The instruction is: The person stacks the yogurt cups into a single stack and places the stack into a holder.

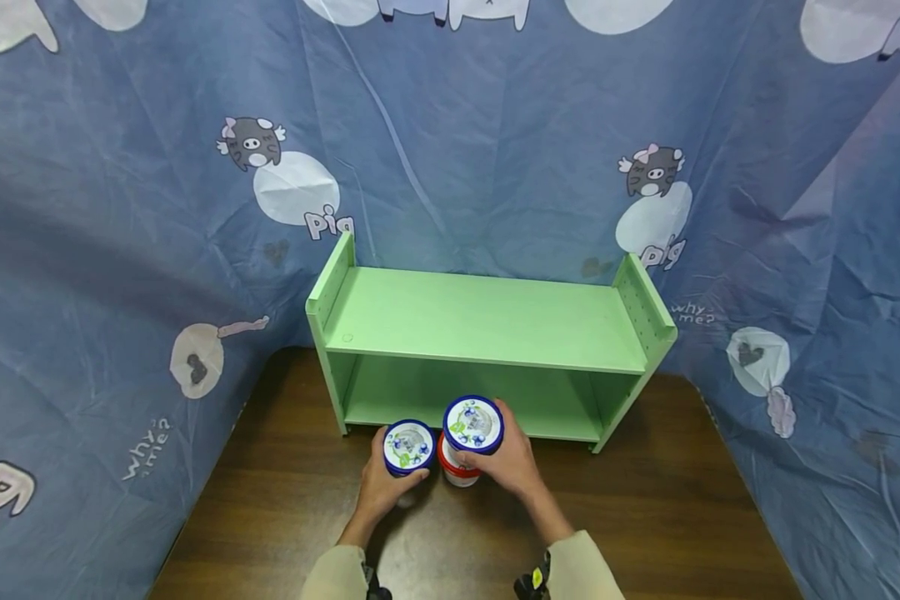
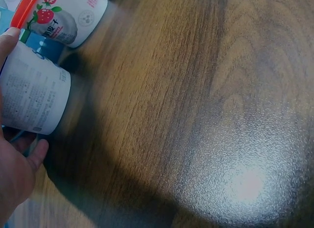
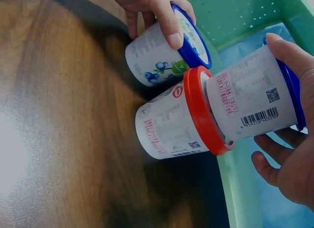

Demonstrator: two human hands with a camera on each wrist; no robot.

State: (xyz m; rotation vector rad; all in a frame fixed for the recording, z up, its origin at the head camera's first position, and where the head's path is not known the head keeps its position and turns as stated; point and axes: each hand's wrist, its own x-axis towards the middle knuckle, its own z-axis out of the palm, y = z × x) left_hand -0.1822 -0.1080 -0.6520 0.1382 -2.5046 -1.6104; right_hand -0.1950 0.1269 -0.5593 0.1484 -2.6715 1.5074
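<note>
The left hand (image 1: 378,486) grips a blue-lidded tub (image 1: 408,446) by its sides; the right wrist view shows this tub (image 3: 154,56) low beside a red-lidded tub (image 3: 169,120). The right hand (image 1: 512,461) holds a second blue-lidded tub (image 1: 473,423) between thumb and fingers. In the right wrist view that tub (image 3: 252,98) has its base against the top of the red-lidded tub. Strawberries are printed on the red-lidded tub (image 2: 66,16) in the left wrist view, where part of the left hand (image 2: 17,174) shows at the edge.
A green two-level shelf (image 1: 483,321) stands just behind the tubs on the brown wooden table (image 1: 645,500). Blue cloth (image 1: 480,125) printed with pigs hangs behind and at both sides.
</note>
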